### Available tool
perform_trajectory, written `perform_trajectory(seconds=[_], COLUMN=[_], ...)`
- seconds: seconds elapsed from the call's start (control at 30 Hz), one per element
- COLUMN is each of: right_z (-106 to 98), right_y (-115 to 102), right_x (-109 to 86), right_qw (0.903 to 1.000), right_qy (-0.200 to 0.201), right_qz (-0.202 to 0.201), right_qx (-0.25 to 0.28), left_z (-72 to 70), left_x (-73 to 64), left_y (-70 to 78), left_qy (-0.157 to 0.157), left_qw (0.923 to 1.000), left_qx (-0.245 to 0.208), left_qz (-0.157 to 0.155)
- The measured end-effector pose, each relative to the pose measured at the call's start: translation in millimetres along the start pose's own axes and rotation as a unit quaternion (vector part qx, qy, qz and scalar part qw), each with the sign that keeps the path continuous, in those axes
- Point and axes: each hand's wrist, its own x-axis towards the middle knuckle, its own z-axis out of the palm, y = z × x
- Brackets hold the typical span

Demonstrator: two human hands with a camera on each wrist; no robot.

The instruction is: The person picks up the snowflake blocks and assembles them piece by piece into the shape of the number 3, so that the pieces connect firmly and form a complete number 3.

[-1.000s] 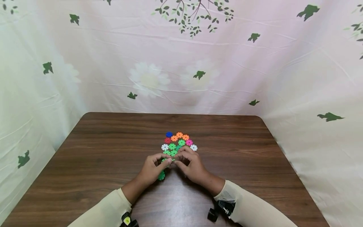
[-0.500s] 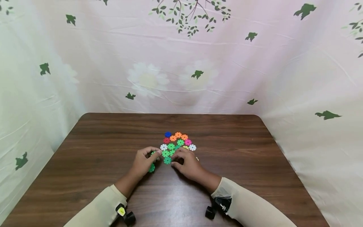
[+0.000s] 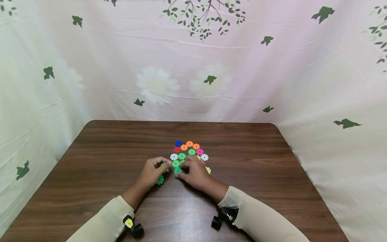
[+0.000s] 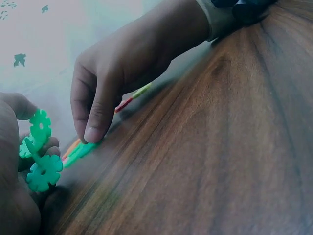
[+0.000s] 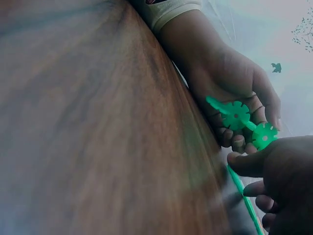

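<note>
My left hand (image 3: 153, 172) grips a joined chain of green flower-shaped discs (image 5: 235, 116), raised off the table. Two of the chain's discs (image 4: 44, 172) face the left wrist camera, and fingers hide part of it. To its right, my right hand (image 3: 196, 172) reaches down over the flat disc pattern. Its thumb and curled fingers are at the green disc (image 3: 177, 170) at the pattern's near left corner. In the left wrist view the right hand's fingertips touch the green discs (image 4: 76, 155) lying flat. The right hand covers the middle of the pattern.
Beyond the hands lie a blue disc (image 3: 178, 143), a red disc (image 3: 176, 150), several orange discs (image 3: 189, 144), a pink disc (image 3: 200, 152), white discs (image 3: 204, 157) and a yellow disc (image 3: 208, 170). The brown wooden table (image 3: 121, 141) meets a printed curtain (image 3: 181, 111) behind.
The left hand has drawn away to the left with the green chain, leaving the pattern's near left discs in sight. The right hand has shifted left onto the near green disc.
</note>
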Motion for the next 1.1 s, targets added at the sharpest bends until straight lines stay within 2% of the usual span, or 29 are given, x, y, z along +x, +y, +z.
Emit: perform_trajectory(seconds=[0.37,0.63,0.8,0.97,1.1], right_z=[-2.2,-4.6,-3.3,-3.2,-2.7], right_y=[-4.5,-6.0,-5.0,-4.6,-4.8], right_x=[-3.4,-8.8,-9.6,-9.1,-9.1], right_qw=[0.9997,0.9969,0.9945,0.9886,0.9848], right_qy=[-0.016,-0.007,0.012,0.045,0.054], right_qz=[0.011,0.008,-0.006,-0.042,-0.052], right_qx=[0.016,0.078,0.104,0.137,0.157], left_z=[-0.5,0.0,0.7,0.3,-0.1], left_x=[0.9,0.3,-0.7,-1.9,-2.5], left_y=[2.2,1.9,1.9,0.8,-1.4], left_qy=[-0.014,-0.021,-0.026,-0.035,-0.046], left_qw=[0.9997,0.9995,0.9994,0.999,0.9984], left_qx=[-0.02,-0.025,-0.021,-0.013,-0.005], left_qz=[0.001,0.006,0.013,0.025,0.034])
